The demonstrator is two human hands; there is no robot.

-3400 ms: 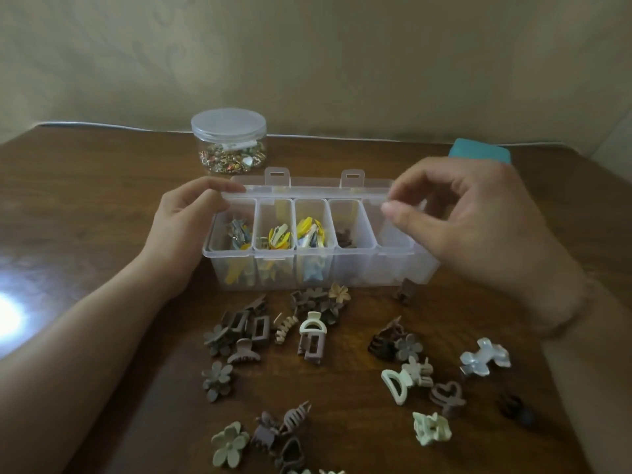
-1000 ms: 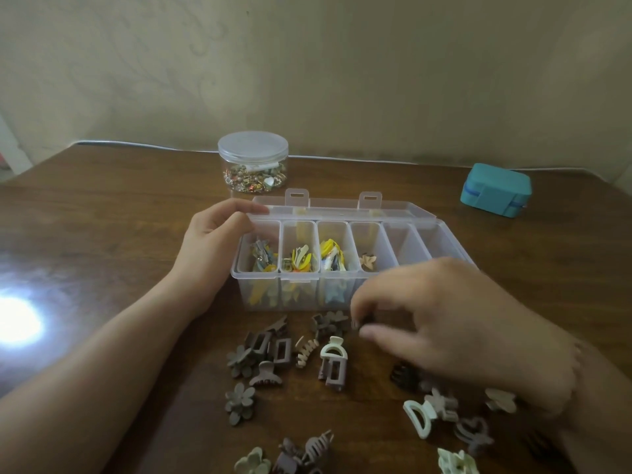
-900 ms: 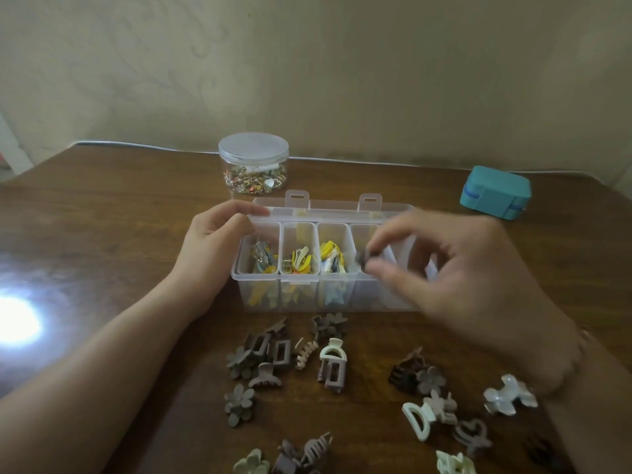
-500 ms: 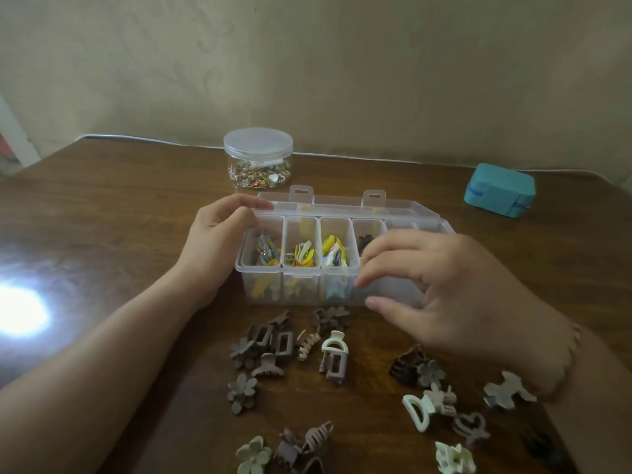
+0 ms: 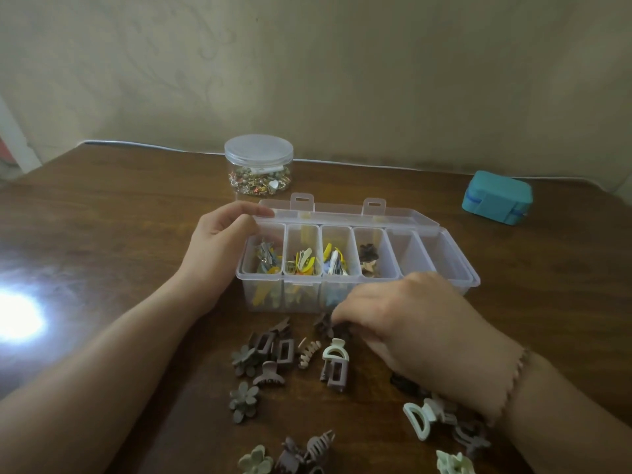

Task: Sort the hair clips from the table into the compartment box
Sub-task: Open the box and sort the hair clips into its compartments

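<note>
MOVED: right hand [image 5: 407, 323] is dropping from clear plastic compartment box [image 5: 458, 268] to centre-frame, pinching dark brown flower clip [image 5: 324, 325] | left hand [image 5: 219, 248] is gripping box's corner | RISK: blind pinch slipping, scattering neighbouring clips.

Two right compartments [image 5: 431, 254] lie open; scattered clips [image 5: 273, 354] crowd the front.

left hand [image 5: 219, 248]: fingers curled, grip at rim | right hand [image 5: 410, 323]: palm down, fingertips pinching low

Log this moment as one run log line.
left hand: holds compartment box corner | right hand: reaching brown clip beside box | grasp unclear
</note>
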